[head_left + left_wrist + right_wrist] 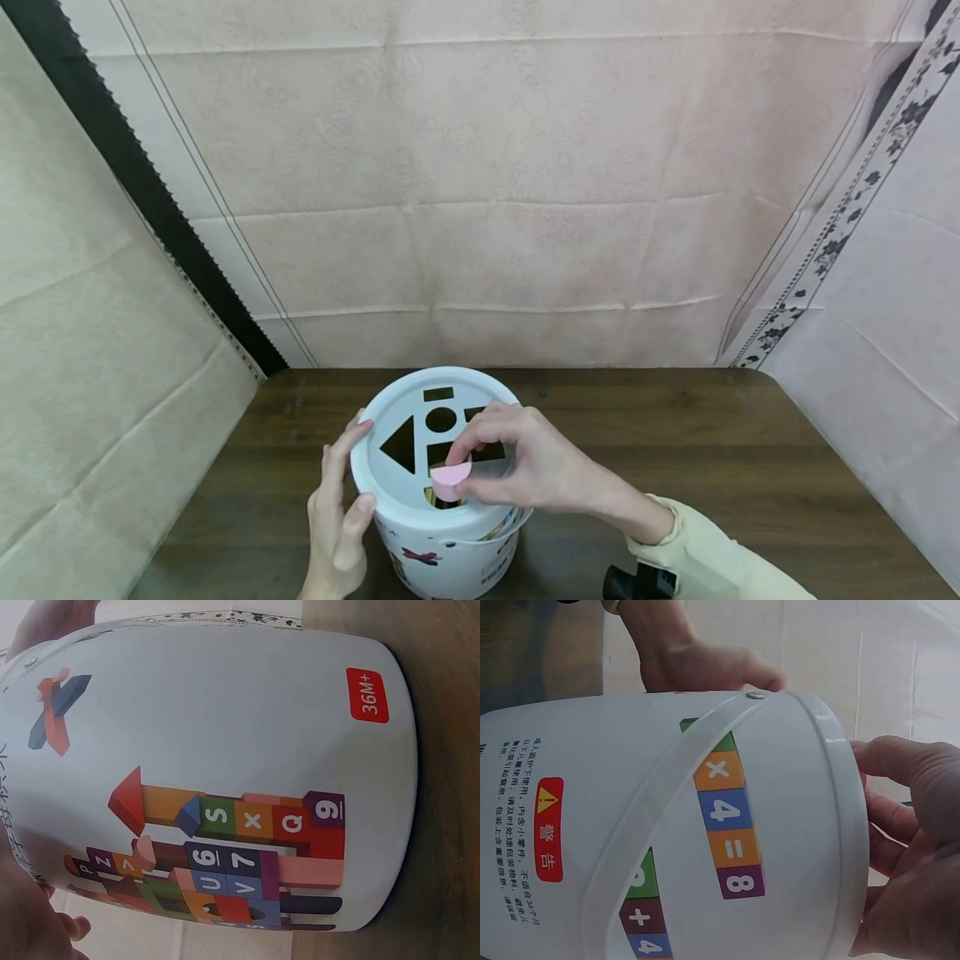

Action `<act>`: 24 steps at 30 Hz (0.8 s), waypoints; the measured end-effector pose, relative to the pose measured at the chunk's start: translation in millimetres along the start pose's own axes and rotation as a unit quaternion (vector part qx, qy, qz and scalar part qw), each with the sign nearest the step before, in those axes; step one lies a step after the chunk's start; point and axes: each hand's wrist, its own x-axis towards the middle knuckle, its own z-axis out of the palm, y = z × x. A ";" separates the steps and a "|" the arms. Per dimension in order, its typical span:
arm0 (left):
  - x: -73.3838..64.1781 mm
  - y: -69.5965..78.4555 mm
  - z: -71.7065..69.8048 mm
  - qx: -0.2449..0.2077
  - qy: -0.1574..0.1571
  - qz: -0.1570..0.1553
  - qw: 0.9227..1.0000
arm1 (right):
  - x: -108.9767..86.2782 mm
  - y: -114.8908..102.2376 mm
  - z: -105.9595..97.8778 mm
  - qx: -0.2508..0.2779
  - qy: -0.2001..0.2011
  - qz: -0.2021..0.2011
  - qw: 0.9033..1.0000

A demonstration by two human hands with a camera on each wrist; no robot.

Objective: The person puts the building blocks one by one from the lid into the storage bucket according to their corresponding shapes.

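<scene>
My right hand (532, 458) pinches a pink half-round block (450, 481) between thumb and fingers. It holds the block close over a front opening in the pale blue lid (390, 483) of a toy-block bucket (457, 575). Other lid openings include a triangle, a circle and several rectangles. Along the left side, my left hand (341, 517) grips the bucket by its rim, thumb toward the front. Printed blocks cover the bucket wall (225, 712) in the left wrist view. In the right wrist view, the right hand's fingers (922, 802) stand at the lid's edge and hide the block.
The bucket stands on a dark brown wooden table (637, 475). Its pale carrying handle (656, 799) hangs down across the wall. Light patterned cloth (525, 167) rises behind the table, with more cloth at both sides.
</scene>
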 end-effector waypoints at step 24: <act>-0.5 -0.4 -2.0 0.003 -0.011 -0.009 1.000 | -21.9 -1.3 -22.6 -0.083 0.078 0.036 0.993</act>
